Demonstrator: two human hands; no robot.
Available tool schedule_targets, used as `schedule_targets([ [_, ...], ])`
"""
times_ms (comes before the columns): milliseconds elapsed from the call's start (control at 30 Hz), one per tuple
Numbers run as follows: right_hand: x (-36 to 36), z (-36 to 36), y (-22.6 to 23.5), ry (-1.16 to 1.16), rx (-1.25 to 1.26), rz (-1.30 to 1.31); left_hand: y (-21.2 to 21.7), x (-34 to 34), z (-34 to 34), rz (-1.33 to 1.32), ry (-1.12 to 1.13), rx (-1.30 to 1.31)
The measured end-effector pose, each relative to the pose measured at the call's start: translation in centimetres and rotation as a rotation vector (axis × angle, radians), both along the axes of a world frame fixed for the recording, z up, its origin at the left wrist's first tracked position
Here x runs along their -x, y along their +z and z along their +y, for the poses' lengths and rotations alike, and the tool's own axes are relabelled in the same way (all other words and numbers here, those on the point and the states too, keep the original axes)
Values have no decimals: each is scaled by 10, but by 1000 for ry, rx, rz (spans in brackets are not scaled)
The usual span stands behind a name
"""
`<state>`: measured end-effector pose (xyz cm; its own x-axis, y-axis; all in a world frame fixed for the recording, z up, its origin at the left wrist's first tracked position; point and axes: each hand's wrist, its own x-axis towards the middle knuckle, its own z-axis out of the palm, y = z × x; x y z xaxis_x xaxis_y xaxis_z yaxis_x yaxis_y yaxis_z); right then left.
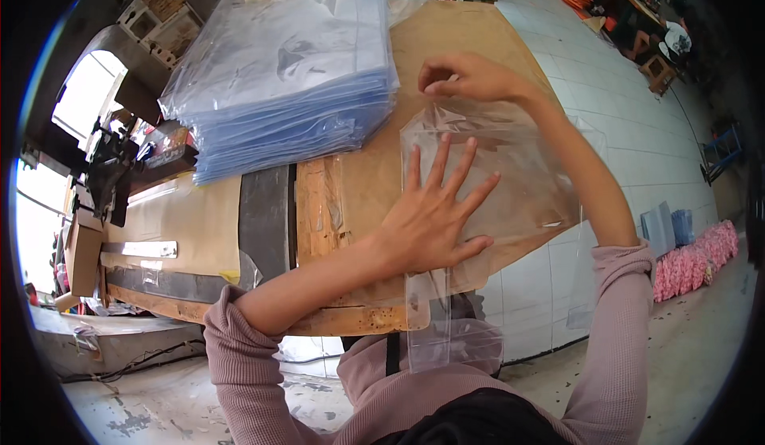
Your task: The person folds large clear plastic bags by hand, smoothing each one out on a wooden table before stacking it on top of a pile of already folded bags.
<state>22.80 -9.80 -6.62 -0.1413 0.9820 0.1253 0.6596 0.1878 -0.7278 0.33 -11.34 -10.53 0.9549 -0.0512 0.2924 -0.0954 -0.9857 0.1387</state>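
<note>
A clear plastic bag (510, 176) lies on the brown-covered table, and its near part hangs over the front edge toward my lap. My left hand (437, 210) presses flat on it with fingers spread. Beyond, at the bag's far edge, my right hand (472, 78) is bent over with thumb and fingers curled together in a pinch. Just under those fingertips the plastic rises in creases, so they seem to grip its edge; the exact contact is hard to see. To the left stands a thick stack of clear plastic bags (279, 62), bluish along its layered sides.
A metal strip (139, 249) lies on the table's left part, near a dark machine (111, 162). White floor tiles (629, 138) run along the right, with a pink bundle (695, 262) on them. A wooden stool (660, 73) stands far right beside another person.
</note>
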Motion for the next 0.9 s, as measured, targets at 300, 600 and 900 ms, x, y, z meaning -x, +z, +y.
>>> schedule_targets([
  [300, 14, -8, -7, -44, 146, -159, 5, 2, -2, 106, 8, 25],
  [600, -8, -87, 58, -403, -279, -216, 8, 3, -5, 140, 32, 11],
  [900, 19, -153, 18, -530, -369, -637, 46, -25, -3, 181, 96, 100],
])
